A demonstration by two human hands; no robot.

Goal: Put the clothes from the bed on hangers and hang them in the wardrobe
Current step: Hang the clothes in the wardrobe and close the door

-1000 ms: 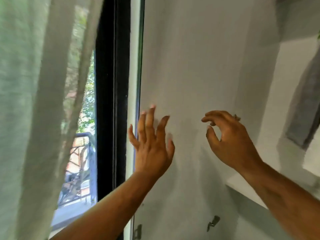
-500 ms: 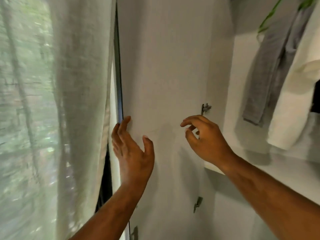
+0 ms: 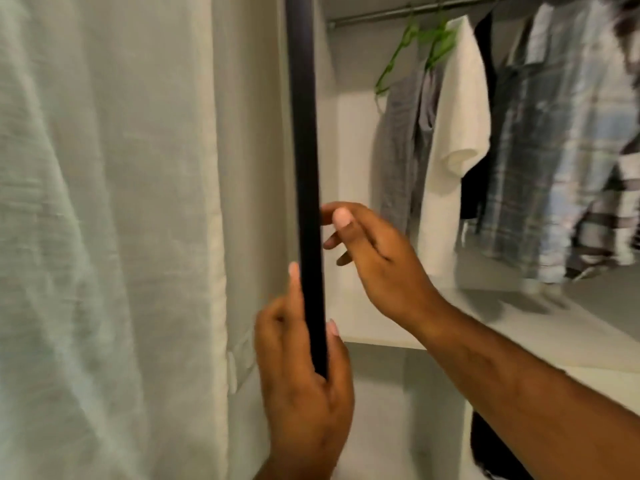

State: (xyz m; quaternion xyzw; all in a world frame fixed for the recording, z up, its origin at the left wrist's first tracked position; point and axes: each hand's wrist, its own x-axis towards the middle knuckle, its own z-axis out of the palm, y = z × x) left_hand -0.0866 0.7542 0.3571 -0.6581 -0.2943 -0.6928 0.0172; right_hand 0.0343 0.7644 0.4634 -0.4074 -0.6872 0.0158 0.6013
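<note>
Our left hand (image 3: 304, 386) grips the dark edge of the wardrobe (image 3: 349, 150) door (image 3: 304, 150), with digits on both faces, probably to steady or swing it. Our right hand (image 3: 377, 265) holds nothing. Its fingers are loosely spread at the same edge, and we cannot tell if they touch it.

Inside, clothes (image 3: 554, 150) hang from the rail (image 3: 398, 10). A grey garment (image 3: 401, 143) and a white t-shirt (image 3: 457, 140) are on green hangers (image 3: 398, 53), with checked shirts further right, all above a pale shelf (image 3: 519, 327). A curtain (image 3: 104, 202) hangs just left of the door.

The bed is out of view and neither hand holds a garment. We judge this to be door handling, opening wider or closing, and cannot say which
</note>
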